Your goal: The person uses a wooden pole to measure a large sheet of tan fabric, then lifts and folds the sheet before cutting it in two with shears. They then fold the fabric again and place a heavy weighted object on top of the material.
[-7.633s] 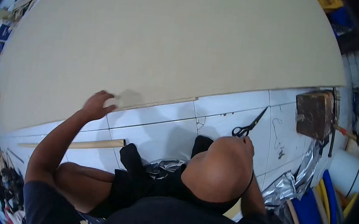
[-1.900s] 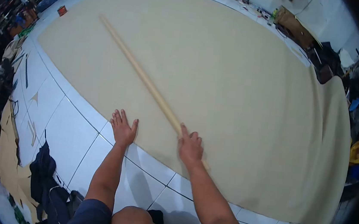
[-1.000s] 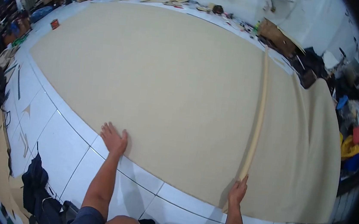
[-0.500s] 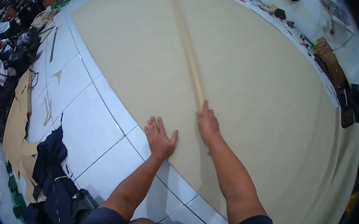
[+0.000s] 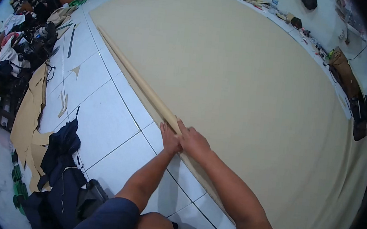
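**Tube [image 5: 152,94] lies by the sheet's [image 5: 249,76] left edge, both hands at its near end**

The far end is your weak point: nothing steadies it, so uneven pressure at the near end could swing the tube or roll it left onto the floor [image 5: 104,107]. If you push sideways while bearing down, friction could drag the sheet into ripples; folds [image 5: 344,178] show at its right side. With your hands this close, your fingers could also pinch against each other.

The tube slants from the far left to the near side, with a strip of sheet between it and the floor. Your right grip [image 5: 195,144] is clamped on its near end from the right. Your left grip [image 5: 170,139] is against its left side, fingers stretched forward; the thumb is hidden, so I cannot tell whether it clamps.
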`<state>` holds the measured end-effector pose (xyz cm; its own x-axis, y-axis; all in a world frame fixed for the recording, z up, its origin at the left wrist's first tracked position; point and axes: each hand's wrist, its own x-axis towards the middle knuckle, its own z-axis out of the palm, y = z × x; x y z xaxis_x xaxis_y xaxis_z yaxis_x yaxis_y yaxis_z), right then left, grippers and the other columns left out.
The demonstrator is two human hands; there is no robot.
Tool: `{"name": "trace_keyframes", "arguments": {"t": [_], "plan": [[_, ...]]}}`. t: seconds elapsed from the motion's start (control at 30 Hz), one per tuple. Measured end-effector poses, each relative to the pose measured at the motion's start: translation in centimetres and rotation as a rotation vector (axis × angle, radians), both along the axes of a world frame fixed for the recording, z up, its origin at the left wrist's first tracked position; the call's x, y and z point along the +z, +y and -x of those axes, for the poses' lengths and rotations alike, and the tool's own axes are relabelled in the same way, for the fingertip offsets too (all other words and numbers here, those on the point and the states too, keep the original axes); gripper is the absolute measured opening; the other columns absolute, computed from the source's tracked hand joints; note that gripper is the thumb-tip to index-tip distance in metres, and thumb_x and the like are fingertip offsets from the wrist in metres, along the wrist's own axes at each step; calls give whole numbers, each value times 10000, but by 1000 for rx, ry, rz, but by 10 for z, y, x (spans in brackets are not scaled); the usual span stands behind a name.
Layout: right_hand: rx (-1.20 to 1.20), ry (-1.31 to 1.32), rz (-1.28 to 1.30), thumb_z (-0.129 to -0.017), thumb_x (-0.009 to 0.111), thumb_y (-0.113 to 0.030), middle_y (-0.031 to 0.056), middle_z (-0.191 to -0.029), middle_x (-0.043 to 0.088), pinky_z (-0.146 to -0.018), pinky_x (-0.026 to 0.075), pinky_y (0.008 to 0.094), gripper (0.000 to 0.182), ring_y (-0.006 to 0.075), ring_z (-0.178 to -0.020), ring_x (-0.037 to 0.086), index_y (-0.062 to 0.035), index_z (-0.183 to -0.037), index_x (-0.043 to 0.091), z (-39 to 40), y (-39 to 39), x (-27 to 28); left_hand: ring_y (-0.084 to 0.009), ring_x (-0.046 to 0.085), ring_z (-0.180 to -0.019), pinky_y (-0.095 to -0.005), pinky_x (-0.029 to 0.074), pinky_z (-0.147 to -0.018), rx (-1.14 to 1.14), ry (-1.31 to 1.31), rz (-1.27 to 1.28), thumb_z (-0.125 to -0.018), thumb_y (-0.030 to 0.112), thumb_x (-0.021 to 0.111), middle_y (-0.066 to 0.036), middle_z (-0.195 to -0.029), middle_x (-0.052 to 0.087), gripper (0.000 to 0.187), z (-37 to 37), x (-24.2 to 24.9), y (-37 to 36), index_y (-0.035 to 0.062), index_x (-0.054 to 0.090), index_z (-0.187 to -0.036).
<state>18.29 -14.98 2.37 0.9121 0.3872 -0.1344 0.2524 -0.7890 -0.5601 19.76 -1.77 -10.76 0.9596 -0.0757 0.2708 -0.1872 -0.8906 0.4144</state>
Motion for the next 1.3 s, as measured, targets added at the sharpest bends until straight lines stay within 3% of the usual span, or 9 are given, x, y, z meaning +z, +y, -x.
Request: {"name": "trace_keyframes", "arguments": {"t": [0.07,0.2,0.23,0.37,0.57,0.7,0.77,1.0,1.3], "plan": [[-9,47,-42,-953,515,-337,221,-992,573,-741,519,475,598,395,-833,619,-167,-1480,292,41,-17,12,-441,284,-1355,-539,151,-1133,-39,-64,50,-819,336,611,-270,-1445,347,682,-6,-14,11,20,419,-1393],[24,53,17,-919,567,-384,214,-951,556,-711,530,473,658,391,-837,614,-131,-1466,303,119,-44,14,-273,559,-1030,-404,411,-947,196,25,810,-976,268,414,-138,-1052,601,389,61,-2,35,4,577,-1211],[30,54,26,-918,570,-388,207,-943,556,-717,531,469,664,387,-835,614,-133,-1468,299,137,-49,13,-195,594,-901,-341,489,-796,236,354,1322,-980,336,425,-91,-990,590,465,85,1,42,7,472,-1305],[67,97,-6,-905,588,-411,184,-972,586,-763,525,462,636,366,-888,618,-140,-1438,370,201,-67,-3,-190,601,-837,-319,507,-692,326,694,1110,-915,386,544,-109,-989,568,709,148,74,22,-38,258,-1406],[153,285,143,-888,595,-402,134,-1096,631,-845,505,450,451,324,-1024,616,-135,-1252,575,300,-212,0,-390,554,-1104,-414,419,-985,225,648,438,-786,366,734,-278,-1204,551,849,149,-17,71,-105,287,-1334],[-504,232,251,-873,594,-274,145,-1075,648,-832,505,430,326,322,-984,627,-84,-1136,622,412,-340,80,-480,444,-1204,-508,408,-1008,346,527,-142,-672,570,778,-337,-1295,419,1249,133,13,97,-134,83,-1434],[-906,112,223,-902,609,-259,161,-1034,643,-792,501,413,260,322,-921,637,-53,-1060,621,486,-373,91,-453,441,-1194,-511,406,-997,44,372,-455,-709,475,786,-302,-1245,437,1016,116,47,85,-34,276,-1425],[-1568,406,259,-893,626,-352,142,-806,663,-673,492,448,308,331,-770,656,-70,-1005,575,742,-329,-39,-374,459,-1237,-454,387,-1038,-1018,381,-560,-797,271,728,-218,-1332,474,627,134,191,-126,36,482,-1324],[-2212,255,-359,-808,736,-193,198,-984,630,-785,498,375,469,280,-895,643,33,-1089,436,727,-216,-78,-462,230,-1390,-547,180,-1142,-1486,253,-267,-866,446,625,-262,-1510,247,743,341,63,-310,95,346,-1459]]}}
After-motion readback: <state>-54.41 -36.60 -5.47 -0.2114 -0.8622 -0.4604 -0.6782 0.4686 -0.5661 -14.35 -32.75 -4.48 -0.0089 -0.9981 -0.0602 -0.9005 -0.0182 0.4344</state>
